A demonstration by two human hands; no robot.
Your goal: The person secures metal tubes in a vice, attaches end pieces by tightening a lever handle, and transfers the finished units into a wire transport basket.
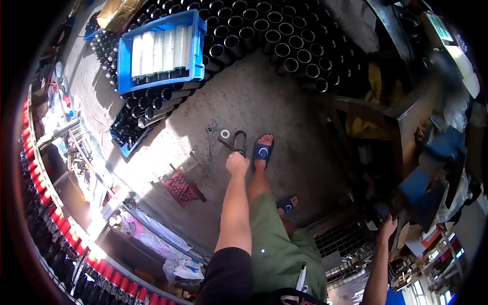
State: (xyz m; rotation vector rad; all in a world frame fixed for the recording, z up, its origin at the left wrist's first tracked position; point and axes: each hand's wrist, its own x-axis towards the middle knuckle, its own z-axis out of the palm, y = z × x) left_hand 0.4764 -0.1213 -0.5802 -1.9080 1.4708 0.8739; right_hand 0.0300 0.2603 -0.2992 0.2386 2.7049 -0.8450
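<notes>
My left hand (237,163) is closed around the near end of a dark cylindrical tube (240,138), which points away from me just above the floor or on it. Left of the tube are a short metal rod (225,143), a white ring (225,133) and a long metal wrench (210,141), all lying on the concrete. Out to the right, my right hand (387,229) is at the edge of a cluttered workbench (406,109). Its fingers are partly lost against dark things there, and I cannot make out whether it holds any of them.
A blue crate (122,68) of white cylinders (163,51) stands at the far left, beside rows of upright black tubes (262,25). A small stool (180,188) with a red and black seat is left of my arm. My sandalled feet (263,152) are right of the tube.
</notes>
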